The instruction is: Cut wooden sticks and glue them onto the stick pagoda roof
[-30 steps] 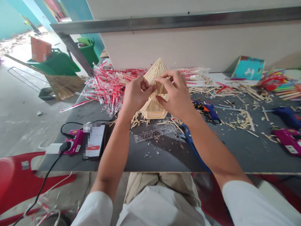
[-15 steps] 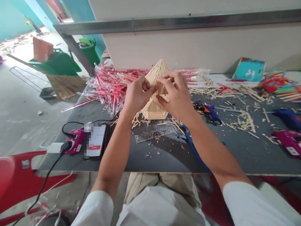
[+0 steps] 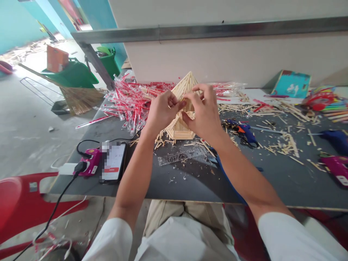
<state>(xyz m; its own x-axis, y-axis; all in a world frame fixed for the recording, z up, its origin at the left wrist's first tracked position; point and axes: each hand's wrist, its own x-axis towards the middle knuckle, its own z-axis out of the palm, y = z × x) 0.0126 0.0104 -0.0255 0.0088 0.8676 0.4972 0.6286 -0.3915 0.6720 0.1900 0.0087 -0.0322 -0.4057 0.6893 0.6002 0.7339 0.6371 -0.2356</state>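
A small model house [image 3: 185, 85] built of pale wooden sticks stands upright on the table, with a pointed roof and a many-sided, fence-like base. In front of its roof, my left hand [image 3: 165, 110] is closed in a pinch, thumb and forefinger together; whatever lies between them is hidden. My right hand [image 3: 204, 110] is at the roof's right side. Its thumb and bent forefinger are apart, with the forefinger tip close to my left thumb. Both hands cover part of the roof and middle. Below the base lies a clear ruler [image 3: 182, 156] among stick scraps.
Red-and-clear plastic wrappers [image 3: 130, 103] pile up behind left. A phone [image 3: 115, 163] and a magenta power strip [image 3: 91, 163] with cables lie at left. Right of my arm are a blue glue gun [image 3: 246, 133] and loose sticks [image 3: 290, 143]. Blue-handled scissors [image 3: 225, 174] lie partly under my right forearm.
The whole view has shifted slightly, so things appear a little further right and lower. Both hands keep nearly the same pose at the model's roof.
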